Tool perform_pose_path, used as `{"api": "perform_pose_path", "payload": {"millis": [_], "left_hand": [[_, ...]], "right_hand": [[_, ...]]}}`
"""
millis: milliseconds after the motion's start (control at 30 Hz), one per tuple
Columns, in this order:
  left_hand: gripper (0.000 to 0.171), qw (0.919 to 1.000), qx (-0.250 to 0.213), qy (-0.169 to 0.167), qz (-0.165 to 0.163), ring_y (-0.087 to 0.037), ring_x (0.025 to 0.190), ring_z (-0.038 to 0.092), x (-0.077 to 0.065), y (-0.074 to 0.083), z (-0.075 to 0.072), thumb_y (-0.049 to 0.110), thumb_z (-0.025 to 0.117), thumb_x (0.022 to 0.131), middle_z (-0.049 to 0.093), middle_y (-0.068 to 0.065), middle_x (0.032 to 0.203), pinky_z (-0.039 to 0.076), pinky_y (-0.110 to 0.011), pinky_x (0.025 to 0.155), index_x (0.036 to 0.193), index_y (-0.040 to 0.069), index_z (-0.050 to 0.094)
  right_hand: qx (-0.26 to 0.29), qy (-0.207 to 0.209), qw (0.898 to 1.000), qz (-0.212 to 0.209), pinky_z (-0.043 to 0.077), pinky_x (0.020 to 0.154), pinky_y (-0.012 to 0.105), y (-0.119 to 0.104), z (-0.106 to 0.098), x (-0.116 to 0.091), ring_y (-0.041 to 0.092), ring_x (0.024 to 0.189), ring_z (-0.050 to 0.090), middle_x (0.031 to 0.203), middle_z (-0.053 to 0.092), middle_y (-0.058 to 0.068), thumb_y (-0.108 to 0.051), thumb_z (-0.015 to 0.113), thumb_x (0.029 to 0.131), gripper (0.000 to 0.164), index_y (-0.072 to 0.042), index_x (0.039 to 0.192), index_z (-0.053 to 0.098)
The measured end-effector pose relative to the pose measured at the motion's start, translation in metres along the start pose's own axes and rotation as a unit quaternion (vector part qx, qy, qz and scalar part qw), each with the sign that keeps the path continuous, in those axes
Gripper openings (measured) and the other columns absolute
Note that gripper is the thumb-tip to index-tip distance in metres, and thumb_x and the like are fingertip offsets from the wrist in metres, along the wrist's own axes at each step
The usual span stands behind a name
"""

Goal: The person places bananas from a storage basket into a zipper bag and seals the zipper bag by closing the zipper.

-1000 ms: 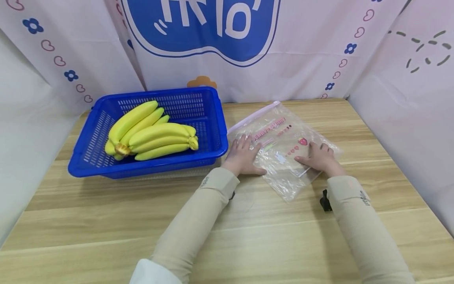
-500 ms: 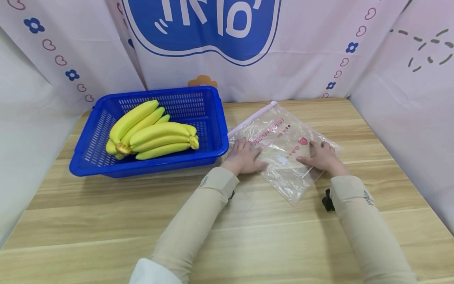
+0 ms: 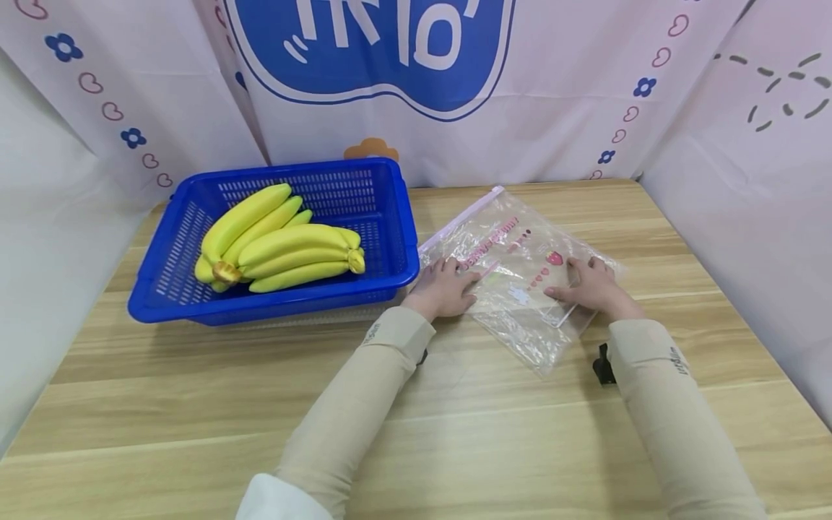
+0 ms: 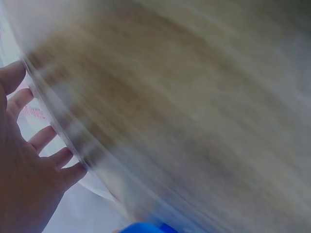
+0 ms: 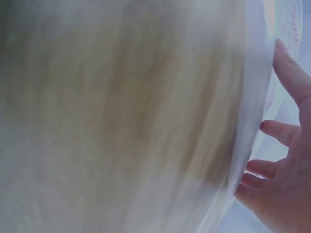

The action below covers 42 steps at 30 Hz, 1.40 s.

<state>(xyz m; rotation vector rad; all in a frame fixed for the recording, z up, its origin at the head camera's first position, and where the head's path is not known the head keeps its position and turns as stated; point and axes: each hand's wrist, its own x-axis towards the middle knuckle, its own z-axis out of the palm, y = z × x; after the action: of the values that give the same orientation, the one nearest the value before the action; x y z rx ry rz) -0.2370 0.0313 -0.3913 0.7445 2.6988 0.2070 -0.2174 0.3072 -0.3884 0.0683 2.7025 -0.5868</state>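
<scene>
A clear plastic zip bag [image 3: 503,249] with pink print and a lilac zip edge lies flat on the table, turned at an angle. My left hand [image 3: 442,290] rests on its left side beside the basket, fingers spread and slightly bent. On the bag's right side, near the strawberry print, lies my right hand [image 3: 596,289] with its fingers loosely spread. Both wrist views show the left hand [image 4: 34,167] and the right hand [image 5: 286,170] with fingertips touching the bag; neither visibly grips it. The tabletop is blurred in both wrist views.
Left of the bag stands a blue plastic basket [image 3: 383,285] holding two bunches of yellow bananas [image 3: 292,249]. The wooden table [image 3: 468,440] reaches back to a printed cloth backdrop [image 3: 552,137]. White cloth hangs at both sides.
The bag has turned a little counterclockwise, its zip end leftward and its lower corner rightward. My left thumb has drawn in toward its fingers, and my right hand has shifted slightly right.
</scene>
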Motion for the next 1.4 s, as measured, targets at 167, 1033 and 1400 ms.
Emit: {"api": "perform_pose_path", "payload": {"millis": [167,1033,1400], "left_hand": [[0.05,0.9999,0.01,0.003,-0.004,-0.032,0.14,0.03,0.001,0.001,0.001,0.044,0.044,0.098,0.036,-0.009,0.147,0.031,-0.046,0.113,0.146,0.034,0.036],[0.045,0.9955,0.082,0.023,-0.042,-0.031,0.135,0.034,0.007,0.007,0.008,0.03,0.029,0.103,0.04,-0.013,0.143,0.026,-0.048,0.113,0.147,0.041,0.032],[0.05,0.9985,-0.007,0.038,-0.038,-0.041,0.147,0.012,0.005,-0.007,0.005,0.034,0.041,0.101,0.019,-0.024,0.156,0.01,-0.054,0.12,0.148,0.02,0.035]], "right_hand": [[-0.009,0.017,1.0,-0.004,0.013,0.106,0.074,-0.002,0.0,0.003,0.063,0.135,0.002,0.147,-0.001,0.046,-0.046,0.062,0.089,0.091,0.01,0.146,0.019],[-0.05,0.045,0.998,-0.02,0.029,0.103,0.07,-0.022,0.013,0.004,0.062,0.128,0.026,0.143,0.022,0.043,-0.044,0.06,0.09,0.083,0.01,0.144,0.028],[-0.055,0.03,0.998,-0.021,0.026,0.105,0.07,-0.018,0.01,0.005,0.061,0.13,0.022,0.145,0.017,0.043,-0.044,0.061,0.09,0.085,0.009,0.146,0.025]]}}
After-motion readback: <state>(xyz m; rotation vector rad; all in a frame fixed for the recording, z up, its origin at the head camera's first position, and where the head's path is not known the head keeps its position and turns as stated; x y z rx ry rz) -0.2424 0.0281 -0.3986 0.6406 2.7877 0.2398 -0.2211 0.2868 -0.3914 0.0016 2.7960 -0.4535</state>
